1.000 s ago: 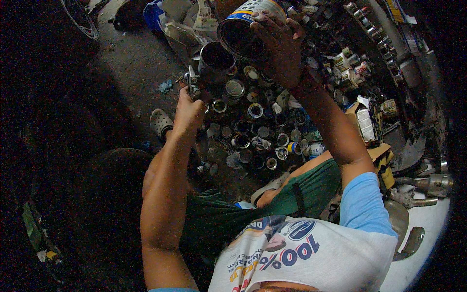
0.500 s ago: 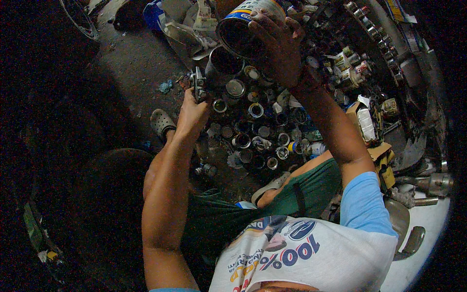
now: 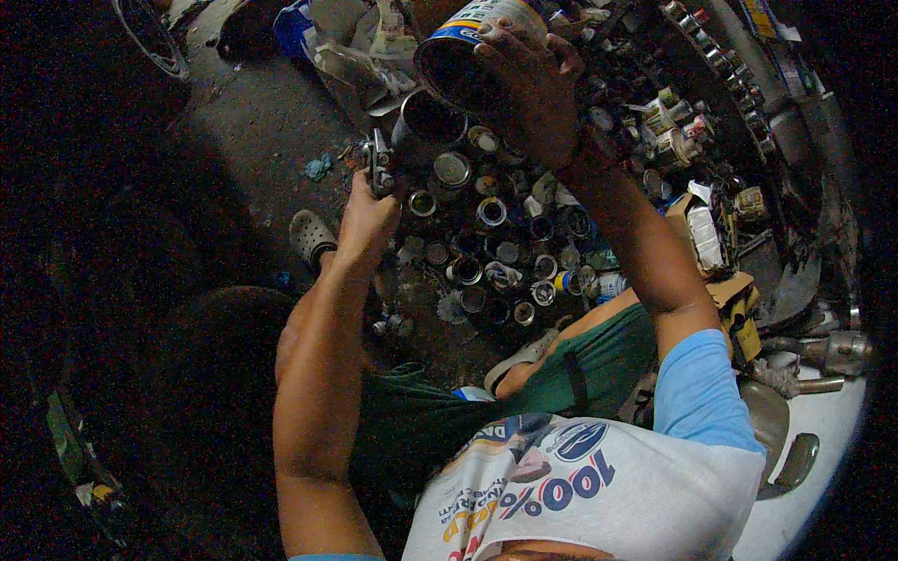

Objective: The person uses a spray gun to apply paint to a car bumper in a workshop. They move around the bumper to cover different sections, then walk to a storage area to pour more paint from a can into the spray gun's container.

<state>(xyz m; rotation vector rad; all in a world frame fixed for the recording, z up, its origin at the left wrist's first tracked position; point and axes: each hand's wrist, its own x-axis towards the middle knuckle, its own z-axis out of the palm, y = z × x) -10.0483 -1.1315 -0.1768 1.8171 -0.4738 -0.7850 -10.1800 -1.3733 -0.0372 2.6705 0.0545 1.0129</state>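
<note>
My left hand (image 3: 369,208) is closed around a silver metal spray gun (image 3: 379,161), which points away from me. Just beyond it stands a wide, open-topped metal can (image 3: 430,120) with a dark inside. My right hand (image 3: 535,89) grips a large paint can (image 3: 496,21) with a white, yellow and blue label, its fingers spread over the side. That can is held tilted above the smaller tins, its dark round end facing towards me. My right palm and thumb are partly hidden in shadow.
Many small tins (image 3: 491,212) crowd the floor between my feet. Several jars and cans (image 3: 675,131) stand at the right, beside a long row of small tins (image 3: 725,65). Crumpled paper and plastic (image 3: 351,65) lie at the far side. A cardboard box (image 3: 697,224) sits by my right arm.
</note>
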